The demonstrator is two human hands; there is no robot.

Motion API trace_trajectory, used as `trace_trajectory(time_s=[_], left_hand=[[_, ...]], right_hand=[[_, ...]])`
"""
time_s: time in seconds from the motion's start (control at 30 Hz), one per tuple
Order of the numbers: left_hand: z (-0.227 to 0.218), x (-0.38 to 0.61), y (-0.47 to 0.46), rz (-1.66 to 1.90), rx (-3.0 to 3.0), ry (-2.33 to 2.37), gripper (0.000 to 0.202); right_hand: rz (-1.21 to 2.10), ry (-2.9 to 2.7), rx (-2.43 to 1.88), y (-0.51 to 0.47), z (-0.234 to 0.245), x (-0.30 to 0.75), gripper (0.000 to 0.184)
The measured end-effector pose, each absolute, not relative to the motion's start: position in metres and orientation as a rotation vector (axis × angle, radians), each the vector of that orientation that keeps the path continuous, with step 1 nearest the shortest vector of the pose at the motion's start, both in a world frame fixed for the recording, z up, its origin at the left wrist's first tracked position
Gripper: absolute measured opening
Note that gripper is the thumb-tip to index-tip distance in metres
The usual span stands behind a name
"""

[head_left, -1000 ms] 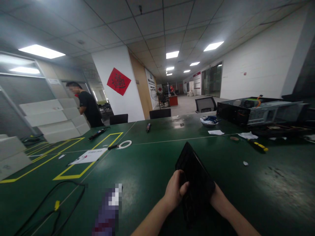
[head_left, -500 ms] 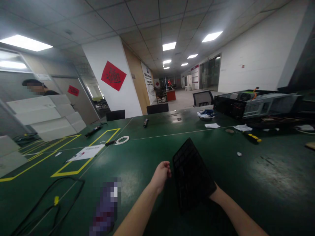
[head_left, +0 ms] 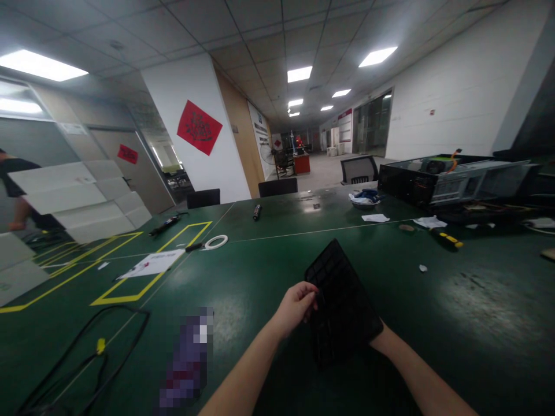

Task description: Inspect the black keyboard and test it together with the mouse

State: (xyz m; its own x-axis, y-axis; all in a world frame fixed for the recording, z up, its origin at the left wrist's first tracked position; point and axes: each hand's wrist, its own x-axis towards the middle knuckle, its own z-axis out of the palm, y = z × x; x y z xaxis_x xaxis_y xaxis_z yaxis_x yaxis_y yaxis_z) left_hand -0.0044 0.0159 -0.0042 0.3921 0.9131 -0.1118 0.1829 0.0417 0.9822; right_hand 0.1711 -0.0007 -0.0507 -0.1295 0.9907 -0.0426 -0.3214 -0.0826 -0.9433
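Observation:
A flat black rectangular panel (head_left: 342,306), with a grid of shallow sections on its face, stands tilted above the table in front of me. My right hand (head_left: 382,340) holds it from behind at its lower right edge; the fingers are hidden by the panel. At the panel's left side is my left hand (head_left: 300,303), thumb and fingers pinched together in front of the face. Whatever small thing those fingers may hold is too dark to make out.
On the green table (head_left: 260,277) lie a black cable (head_left: 145,323), a white ring (head_left: 215,242), a paper sheet (head_left: 151,264) and a yellow-black screwdriver (head_left: 451,240). An open computer case (head_left: 437,182) stands at right, white boxes (head_left: 82,196) at left. A person (head_left: 19,185) is behind the boxes.
My left hand has moved right and onto the panel's left side, its fingers now pinched. The panel has barely moved. The person behind the boxes has shifted left.

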Motion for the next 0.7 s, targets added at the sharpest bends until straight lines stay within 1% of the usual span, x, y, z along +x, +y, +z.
trace_trajectory(time_s=[0.1, 0.2, 0.5, 0.7], left_hand=[[-0.005, -0.003, 0.016, 0.700, 1.542, 1.077, 0.013], [-0.002, -0.004, 0.016, 0.697, 1.649, 1.103, 0.011], [0.006, -0.007, 0.019, 0.675, 2.031, 1.025, 0.018], [0.000, -0.004, 0.025, 0.671, 1.825, 0.989, 0.009]], right_hand=[[1.506, -0.907, -0.987, 0.000, -0.056, 0.172, 0.039], [1.518, -0.860, -1.013, -0.001, -0.058, 0.175, 0.037], [1.513, -0.817, -1.044, -0.004, -0.053, 0.177, 0.039], [1.499, -0.827, -1.066, -0.001, -0.057, 0.176, 0.043]])
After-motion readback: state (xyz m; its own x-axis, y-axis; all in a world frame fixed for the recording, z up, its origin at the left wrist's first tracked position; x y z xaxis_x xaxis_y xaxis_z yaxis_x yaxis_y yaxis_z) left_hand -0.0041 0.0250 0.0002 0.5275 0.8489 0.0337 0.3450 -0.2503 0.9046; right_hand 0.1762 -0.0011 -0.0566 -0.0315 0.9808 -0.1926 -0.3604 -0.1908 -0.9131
